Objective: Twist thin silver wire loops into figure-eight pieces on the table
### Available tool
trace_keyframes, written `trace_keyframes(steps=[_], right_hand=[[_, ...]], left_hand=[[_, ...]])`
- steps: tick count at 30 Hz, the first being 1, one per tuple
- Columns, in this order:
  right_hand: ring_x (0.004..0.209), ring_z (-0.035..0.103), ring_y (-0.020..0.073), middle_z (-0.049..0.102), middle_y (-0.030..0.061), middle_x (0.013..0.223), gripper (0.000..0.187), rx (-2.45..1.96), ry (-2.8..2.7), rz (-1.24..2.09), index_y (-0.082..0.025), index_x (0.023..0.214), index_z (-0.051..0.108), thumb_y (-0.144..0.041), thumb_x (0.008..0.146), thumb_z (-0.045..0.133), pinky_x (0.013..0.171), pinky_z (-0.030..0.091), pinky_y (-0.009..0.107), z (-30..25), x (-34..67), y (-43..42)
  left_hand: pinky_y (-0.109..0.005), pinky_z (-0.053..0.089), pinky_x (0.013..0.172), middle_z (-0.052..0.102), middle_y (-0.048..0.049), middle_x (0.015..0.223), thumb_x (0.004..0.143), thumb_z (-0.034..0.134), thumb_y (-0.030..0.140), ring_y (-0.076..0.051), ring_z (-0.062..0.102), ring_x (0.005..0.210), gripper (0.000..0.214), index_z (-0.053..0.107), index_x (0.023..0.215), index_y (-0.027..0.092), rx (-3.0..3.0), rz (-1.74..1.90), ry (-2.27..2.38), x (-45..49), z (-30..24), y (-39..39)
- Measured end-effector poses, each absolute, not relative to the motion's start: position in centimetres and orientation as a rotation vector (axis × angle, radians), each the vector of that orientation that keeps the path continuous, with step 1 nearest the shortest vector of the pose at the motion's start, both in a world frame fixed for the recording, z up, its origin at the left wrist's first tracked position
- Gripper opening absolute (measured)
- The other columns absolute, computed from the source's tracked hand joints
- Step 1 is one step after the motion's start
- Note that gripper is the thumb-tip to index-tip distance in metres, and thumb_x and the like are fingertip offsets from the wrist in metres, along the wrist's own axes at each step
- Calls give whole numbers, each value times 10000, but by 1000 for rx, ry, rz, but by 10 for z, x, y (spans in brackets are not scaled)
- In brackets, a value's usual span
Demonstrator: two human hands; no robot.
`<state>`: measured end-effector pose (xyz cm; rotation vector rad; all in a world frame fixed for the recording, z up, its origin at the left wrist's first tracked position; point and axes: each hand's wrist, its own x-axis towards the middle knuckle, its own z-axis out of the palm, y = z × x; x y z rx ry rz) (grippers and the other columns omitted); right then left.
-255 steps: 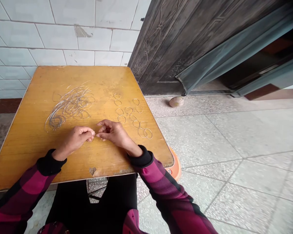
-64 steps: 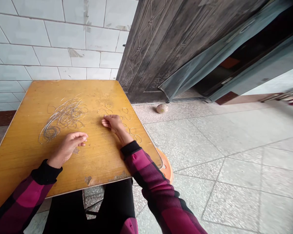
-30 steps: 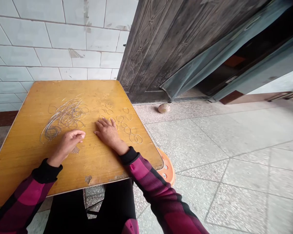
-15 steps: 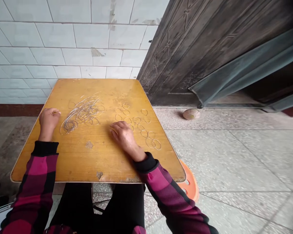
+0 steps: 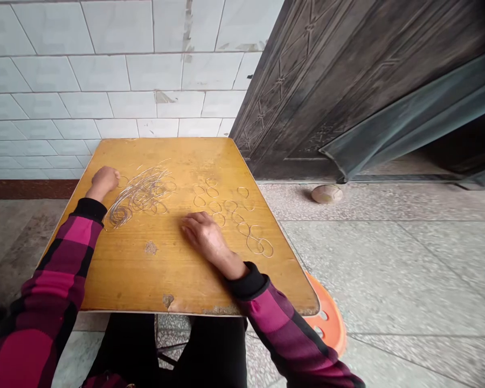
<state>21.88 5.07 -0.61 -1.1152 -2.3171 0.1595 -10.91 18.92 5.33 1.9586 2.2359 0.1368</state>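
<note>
My left hand [image 5: 105, 179], fingers curled closed, is at the far left of the table, beside a thin wire ring [image 5: 123, 181]. Its fingertips reach the ring's edge; whether they grip it is hidden. To the right of this hand lies a tangled bundle of thin silvery wire [image 5: 139, 191], with coils at its near end. My right hand [image 5: 204, 234] rests palm down on the table, fingers loosely stretched, holding nothing visible. Several loose wire rings [image 5: 242, 218] lie just beyond and to the right of it, some overlapping.
The wooden table [image 5: 178, 275] has worn patches and stands against a white tiled wall [image 5: 157, 70]. An orange stool [image 5: 333, 323] shows under its right corner. To the right are a dark carved door [image 5: 291, 108], a grey-green curtain [image 5: 372, 140] and a roundish pale object [image 5: 326, 193] on the floor.
My left hand has moved forward and right, from the table's left edge to the ring beside the wire bundle. My right hand stays in place. The view has tipped slightly upward.
</note>
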Motion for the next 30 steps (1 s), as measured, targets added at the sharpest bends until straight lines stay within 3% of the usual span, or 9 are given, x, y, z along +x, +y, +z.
trace_keyframes(steps=[3,6,12,18,23,27,30], right_hand=[[920,585,239,665,135,1003,196,-1102,-2332,173,-131,989,667,-168,912,491,817,489,377,-6,220,51],[930,585,242,660,141,1025,198,-1090,-2341,175,-131,1006,666,-192,919,498,819,493,388,-7,220,51],[943,594,252,647,161,1058,199,-1067,-2350,190,-124,1003,663,-231,924,515,826,514,419,-5,220,50],[969,617,252,652,168,1074,204,-1037,-2251,268,-117,1022,664,-223,918,525,847,523,427,-5,221,51],[865,663,196,698,112,992,253,-1035,-1927,661,-152,1074,658,-314,922,537,773,541,350,1,217,48],[804,671,160,703,99,1036,343,-961,-1550,1074,-175,1137,625,-396,877,587,693,549,302,3,211,47],[626,625,108,697,56,886,373,-904,-1356,1260,-161,1090,630,-413,816,651,547,524,241,-1,208,50]], left_hand=[[-356,460,835,619,-159,1169,758,592,162,-293,606,1025,238,698,971,167,2089,-15,2271,-103,51,190],[-367,463,816,631,-200,1102,764,565,154,-313,618,988,218,697,932,113,2210,-158,2231,-101,47,189],[-369,431,809,646,-213,1045,782,515,139,-312,625,953,182,675,860,100,2406,-122,2131,-108,45,184],[-328,410,757,659,-150,942,819,462,162,-270,628,899,167,628,802,162,2523,47,2176,-119,65,162],[-311,419,717,641,-99,840,877,423,188,-217,594,804,176,580,797,181,2736,604,1932,-79,68,108],[-307,439,700,641,-93,892,882,399,97,-195,591,783,212,590,837,177,2931,538,1341,-18,53,56],[-300,444,624,634,-86,842,850,367,9,-181,581,687,275,590,822,167,3021,423,1149,13,44,32]])
